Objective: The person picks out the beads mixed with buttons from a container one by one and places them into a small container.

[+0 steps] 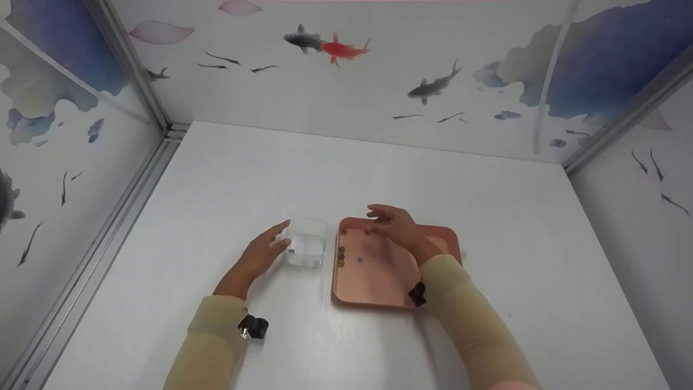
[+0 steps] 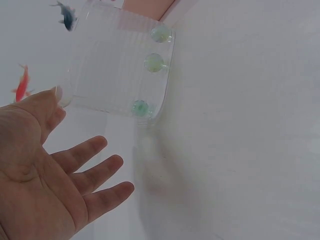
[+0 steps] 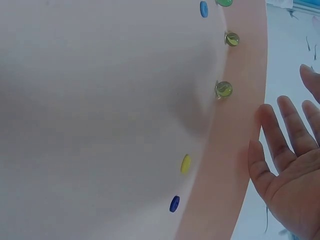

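Note:
Beside a clear plastic container [image 1: 307, 238], my left hand [image 1: 261, 253] has its fingertips right at the left wall. In the left wrist view, three green marbles [image 2: 154, 63] show along one side of the container, and three fingers [image 2: 102, 172] are spread apart below it. My right hand [image 1: 398, 225] hovers over the far rim of a pink tray [image 1: 379, 290], fingers loosely extended with nothing between them. Marbles [image 3: 224, 89] line the tray's edge in the right wrist view, with a yellow button [image 3: 185, 163], a dark blue button [image 3: 174, 203] and a light blue button [image 3: 204, 9].
Both container and tray stand on a white table [image 1: 260, 168], with a narrow gap between them. White panels [image 1: 346, 92] printed with fish surround the table at the back and sides. Black wrist cameras [image 1: 254, 327] sit on both sleeves.

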